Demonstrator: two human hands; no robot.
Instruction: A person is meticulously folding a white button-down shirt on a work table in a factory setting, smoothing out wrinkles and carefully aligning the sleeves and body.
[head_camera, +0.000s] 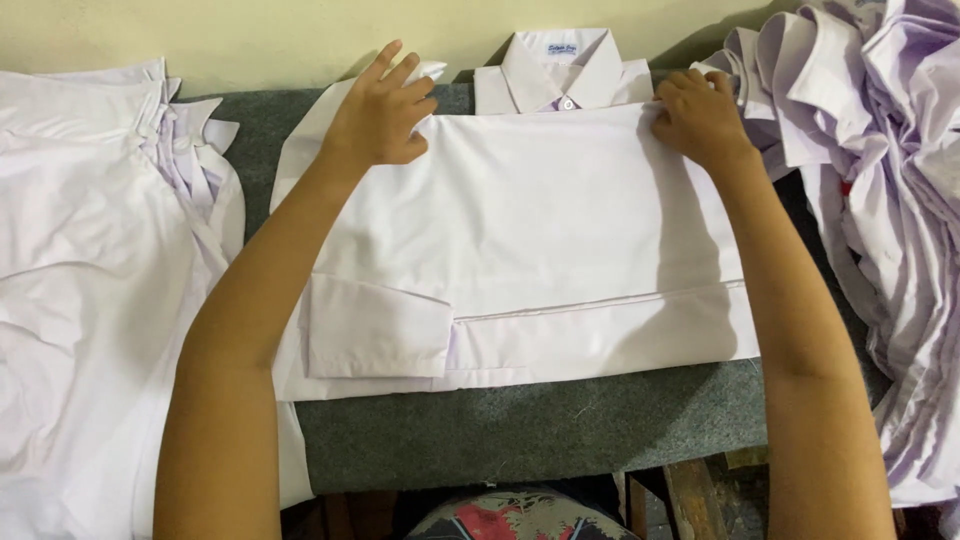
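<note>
The left hand (378, 110) lies flat, fingers spread and its grip apart, on the upper left corner of the folded shirt (540, 230). The right hand (700, 115) presses the upper right corner, fingers curled down on the fold; whether its grip pinches cloth I cannot tell. The shirt lies on the grey table (520, 430), its collar (560, 65) between the hands and just beyond them. A flat stack (90, 280) lies left of the left hand, a crumpled heap (890, 180) right of the right hand.
</note>
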